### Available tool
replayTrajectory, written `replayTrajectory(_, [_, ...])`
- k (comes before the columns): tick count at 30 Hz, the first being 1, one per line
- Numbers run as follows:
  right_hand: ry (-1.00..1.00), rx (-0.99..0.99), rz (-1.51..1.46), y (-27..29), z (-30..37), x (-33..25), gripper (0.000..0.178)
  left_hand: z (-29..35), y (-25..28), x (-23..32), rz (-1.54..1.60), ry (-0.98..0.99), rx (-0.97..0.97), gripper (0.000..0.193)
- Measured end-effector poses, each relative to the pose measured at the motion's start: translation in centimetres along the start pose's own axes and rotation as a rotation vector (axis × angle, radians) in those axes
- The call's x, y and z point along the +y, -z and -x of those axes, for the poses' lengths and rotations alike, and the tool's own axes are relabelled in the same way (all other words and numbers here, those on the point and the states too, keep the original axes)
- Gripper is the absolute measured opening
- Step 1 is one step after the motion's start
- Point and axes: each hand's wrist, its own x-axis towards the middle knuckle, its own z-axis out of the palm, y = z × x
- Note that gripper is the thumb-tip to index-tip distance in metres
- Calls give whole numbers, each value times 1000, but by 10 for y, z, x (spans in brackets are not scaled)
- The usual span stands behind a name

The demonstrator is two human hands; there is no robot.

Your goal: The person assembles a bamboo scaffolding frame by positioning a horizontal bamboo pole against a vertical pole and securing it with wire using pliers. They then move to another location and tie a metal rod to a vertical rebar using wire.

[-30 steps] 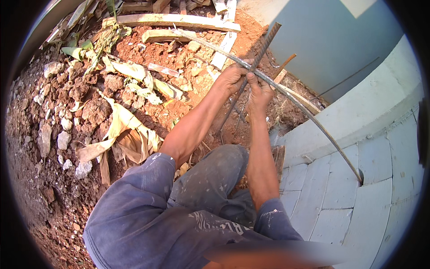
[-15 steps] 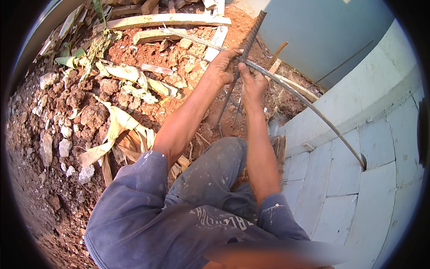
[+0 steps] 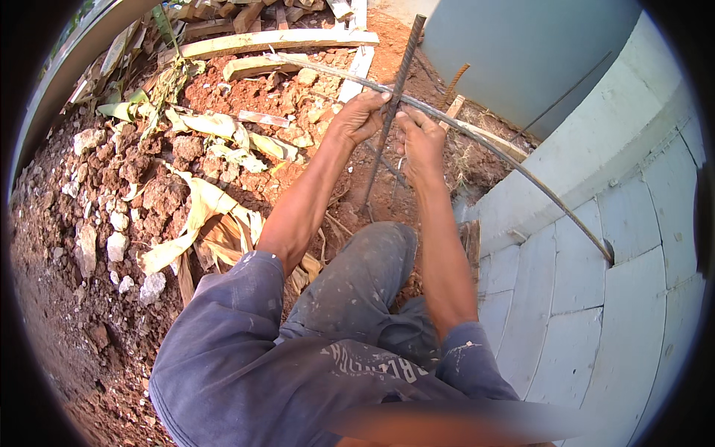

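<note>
A ribbed upright rebar (image 3: 403,63) leans a little and stands in the soil before me. A long thin steel rod (image 3: 521,170) crosses it and runs down right into a hole in the block wall. At the crossing my left hand (image 3: 360,118) is closed, its thumb and fingers pressed on the rebar from the left. My right hand (image 3: 421,145) is closed just right of the crossing, below the rod, fingers curled inward. A thin light-coloured piece shows beneath its fingers; what it grips is mostly hidden.
The pale block wall (image 3: 570,298) with a smooth ledge rises on my right. A grey-blue wall (image 3: 521,59) stands ahead. Another rusty rebar end (image 3: 459,77) sticks up beyond my hands. Timber (image 3: 275,42), dry leaves (image 3: 212,205) and rubble lie on red soil at left.
Both hands have shifted slightly down around the crossing. The right hand has turned, its thumb drawn off the rod and its fingers curled beneath. The view has shifted slightly.
</note>
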Motion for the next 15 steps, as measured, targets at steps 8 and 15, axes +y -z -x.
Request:
replayTrajectory(8, [52, -57, 255, 16, 16, -21, 15, 12, -13, -1, 57, 5, 0, 42])
replayTrajectory(15, [76, -106, 229, 7, 16, -24, 12, 13, -19, 3, 1, 25, 14, 38])
